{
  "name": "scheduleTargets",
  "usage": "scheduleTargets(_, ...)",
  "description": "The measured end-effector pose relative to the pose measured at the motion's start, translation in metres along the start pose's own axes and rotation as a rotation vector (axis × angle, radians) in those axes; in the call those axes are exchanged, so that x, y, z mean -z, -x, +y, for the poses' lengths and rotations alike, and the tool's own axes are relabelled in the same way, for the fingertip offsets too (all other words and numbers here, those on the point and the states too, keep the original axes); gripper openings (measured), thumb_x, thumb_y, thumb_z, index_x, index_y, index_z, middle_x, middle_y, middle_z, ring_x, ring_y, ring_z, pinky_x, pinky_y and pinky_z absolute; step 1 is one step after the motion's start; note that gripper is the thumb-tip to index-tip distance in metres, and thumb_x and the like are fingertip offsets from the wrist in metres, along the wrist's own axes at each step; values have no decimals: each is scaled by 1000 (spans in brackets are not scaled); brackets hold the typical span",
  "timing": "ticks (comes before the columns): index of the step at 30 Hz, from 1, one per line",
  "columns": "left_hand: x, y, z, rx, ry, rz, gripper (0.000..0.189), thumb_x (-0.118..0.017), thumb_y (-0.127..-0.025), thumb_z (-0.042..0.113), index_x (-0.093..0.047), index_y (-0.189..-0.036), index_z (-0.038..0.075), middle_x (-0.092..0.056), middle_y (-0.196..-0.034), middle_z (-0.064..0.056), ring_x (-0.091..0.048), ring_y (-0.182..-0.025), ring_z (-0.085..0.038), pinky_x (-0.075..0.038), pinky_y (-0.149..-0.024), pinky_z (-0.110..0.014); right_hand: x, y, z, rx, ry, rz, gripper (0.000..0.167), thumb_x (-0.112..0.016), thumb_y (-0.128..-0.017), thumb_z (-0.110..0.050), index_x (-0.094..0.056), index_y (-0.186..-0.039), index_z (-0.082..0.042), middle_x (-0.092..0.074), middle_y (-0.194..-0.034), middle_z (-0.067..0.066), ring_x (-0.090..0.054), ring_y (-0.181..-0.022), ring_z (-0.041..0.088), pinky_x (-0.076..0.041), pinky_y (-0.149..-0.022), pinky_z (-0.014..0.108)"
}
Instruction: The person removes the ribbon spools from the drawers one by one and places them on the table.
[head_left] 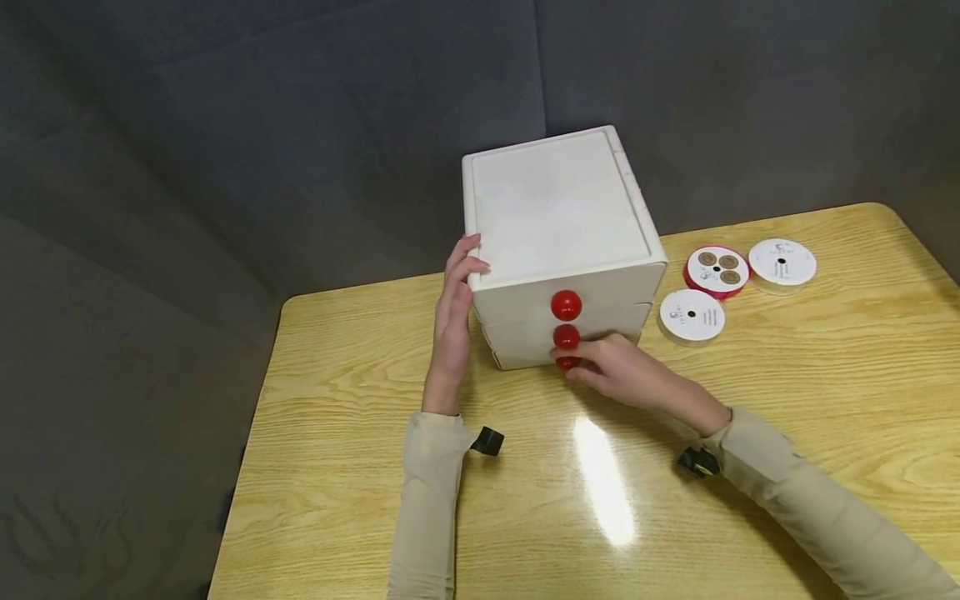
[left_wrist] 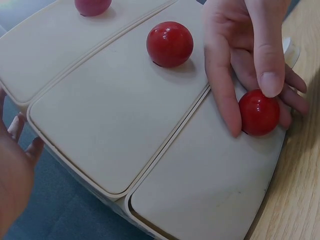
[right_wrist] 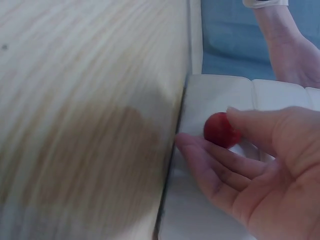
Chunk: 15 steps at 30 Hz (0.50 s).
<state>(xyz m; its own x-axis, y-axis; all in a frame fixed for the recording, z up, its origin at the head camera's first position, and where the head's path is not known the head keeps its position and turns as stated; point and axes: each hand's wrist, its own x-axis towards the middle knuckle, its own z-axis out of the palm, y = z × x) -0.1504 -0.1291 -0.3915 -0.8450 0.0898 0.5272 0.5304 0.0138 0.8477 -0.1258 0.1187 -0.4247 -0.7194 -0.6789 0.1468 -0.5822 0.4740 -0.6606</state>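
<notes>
A white box with three drawers [head_left: 558, 204] stands on the wooden table, one round red knob on each drawer front. My left hand [head_left: 453, 321] rests along the box's left side, fingertips over the top edge near the front corner. Low at the front, my right hand [head_left: 626, 371] has its thumb and fingers around the bottom red knob [left_wrist: 259, 115]. In the left wrist view the thumb touches this knob from above. The middle knob [left_wrist: 170, 44] and the top knob [head_left: 566, 305] are untouched. All three drawers look closed.
Right of the box lie three ribbon spools: one with a red rim [head_left: 716, 272], one white at the far right [head_left: 782, 263] and one white nearer the front [head_left: 692, 316]. A dark curtain [head_left: 337, 142] hangs behind the table [head_left: 337, 467].
</notes>
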Motion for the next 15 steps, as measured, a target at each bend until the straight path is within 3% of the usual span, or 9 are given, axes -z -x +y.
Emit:
scheduleTargets(11,0,0,-1,7,0,0,27,-37,-106,62,-57,-116,48,-36,-158,-19,-23,-154,-24,-17,-125,-50,-7,-1,0,11,29,75,17,-74,-92,2,-76,-109,1,-76,-91,5,-70,-82,14,-60,-74,38)
scheduleTargets(15,1,0,-2,-6,6,0,36,-37,-106,61,-60,-114,35,-37,-157,-19,-24,-154,-25,-18,-125,-49,-8,-2,0,18,32,85,18,-75,-91,4,-76,-108,1,-77,-93,7,-72,-83,15,-61,-74,38)
